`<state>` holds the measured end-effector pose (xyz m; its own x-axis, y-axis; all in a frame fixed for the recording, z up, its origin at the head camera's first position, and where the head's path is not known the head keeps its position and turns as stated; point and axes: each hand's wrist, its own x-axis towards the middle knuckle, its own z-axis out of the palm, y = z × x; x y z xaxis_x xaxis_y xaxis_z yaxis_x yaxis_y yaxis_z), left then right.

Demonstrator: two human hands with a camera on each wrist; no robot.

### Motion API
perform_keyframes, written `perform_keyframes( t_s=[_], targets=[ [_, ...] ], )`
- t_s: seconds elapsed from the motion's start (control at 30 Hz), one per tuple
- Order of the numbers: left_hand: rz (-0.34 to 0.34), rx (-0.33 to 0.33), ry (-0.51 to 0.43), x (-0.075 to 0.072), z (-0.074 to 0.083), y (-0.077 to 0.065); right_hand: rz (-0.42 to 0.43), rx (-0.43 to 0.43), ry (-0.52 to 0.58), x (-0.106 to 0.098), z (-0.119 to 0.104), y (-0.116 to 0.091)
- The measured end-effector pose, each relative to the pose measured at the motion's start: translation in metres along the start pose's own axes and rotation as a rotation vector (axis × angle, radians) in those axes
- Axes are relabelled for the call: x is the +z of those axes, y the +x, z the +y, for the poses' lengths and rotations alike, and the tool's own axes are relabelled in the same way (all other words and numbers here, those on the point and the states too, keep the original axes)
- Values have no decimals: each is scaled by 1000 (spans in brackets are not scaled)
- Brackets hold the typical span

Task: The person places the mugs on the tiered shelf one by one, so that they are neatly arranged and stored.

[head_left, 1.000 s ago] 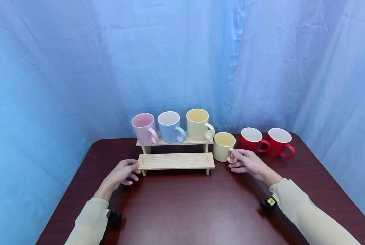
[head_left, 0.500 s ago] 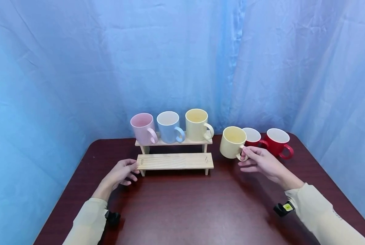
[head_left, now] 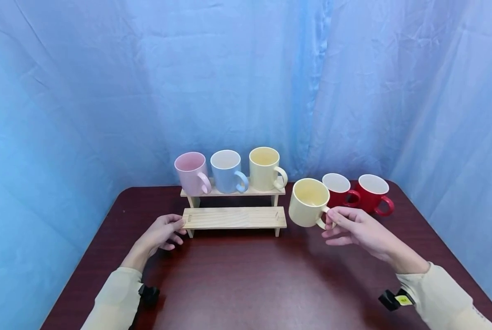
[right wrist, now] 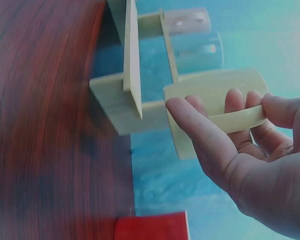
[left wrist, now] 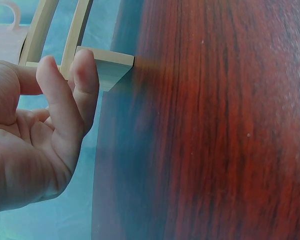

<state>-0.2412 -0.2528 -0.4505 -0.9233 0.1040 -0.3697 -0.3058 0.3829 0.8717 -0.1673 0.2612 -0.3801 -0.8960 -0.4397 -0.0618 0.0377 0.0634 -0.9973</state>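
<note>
My right hand [head_left: 353, 227] pinches the handle of a pale yellow mug [head_left: 305, 208], held slightly tilted off the table, just right of a two-step wooden stand [head_left: 233, 217]. In the right wrist view, the fingers wrap the yellow mug's handle [right wrist: 240, 119]. At the stand's left end, my left hand [head_left: 163, 233] pinches the corner of the lower step, its other fingers hanging loose beneath; the left wrist view shows those fingers [left wrist: 57, 95] in front of the stand's leg [left wrist: 112, 62]. On the upper step stand a pink mug [head_left: 192, 176], a light blue mug [head_left: 225, 176] and another yellow mug [head_left: 264, 174].
Two red mugs with white insides, a nearer-in one [head_left: 336, 190] and an outer one [head_left: 369, 195], stand at the table's back right. The dark reddish wood table [head_left: 246, 284] reaches back to a blue curtain [head_left: 229, 82].
The right hand has lifted the yellow mug off the table beside the stand, swung it right, then brought it back left and nearer. The left hand stays at the stand.
</note>
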Motion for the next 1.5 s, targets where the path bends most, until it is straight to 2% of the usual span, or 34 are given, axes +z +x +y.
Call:
perform_keyframes(
  t_s=[0.13, 0.3, 0.47, 0.67, 0.87, 1.1, 1.27, 1.5],
  targets=[
    [-1, 4, -1, 0, 1, -1, -39, -7, -17, 12, -3, 5],
    [-10, 7, -4, 0, 1, -1, -50, 25, -43, 31, -3, 20],
    [-2, 9, 9, -3, 1, -1, -74, 38, -35, 62, -1, 43],
    [1, 13, 28, -6, 4, 0, -139, 21, -1, 100, 3, 73],
    [-24, 20, 34, -7, 2, 1, -195, 18, 15, 134, 5, 95],
    [-72, 54, 7, -12, 0, 1, -200, 23, 48, 167, 3, 122],
    [-106, 65, -15, -15, -3, 2, -204, 41, 42, 183, 5, 140],
    [-112, 61, -16, -16, -6, 4, -212, 66, 45, 196, 11, 159]
  ],
)
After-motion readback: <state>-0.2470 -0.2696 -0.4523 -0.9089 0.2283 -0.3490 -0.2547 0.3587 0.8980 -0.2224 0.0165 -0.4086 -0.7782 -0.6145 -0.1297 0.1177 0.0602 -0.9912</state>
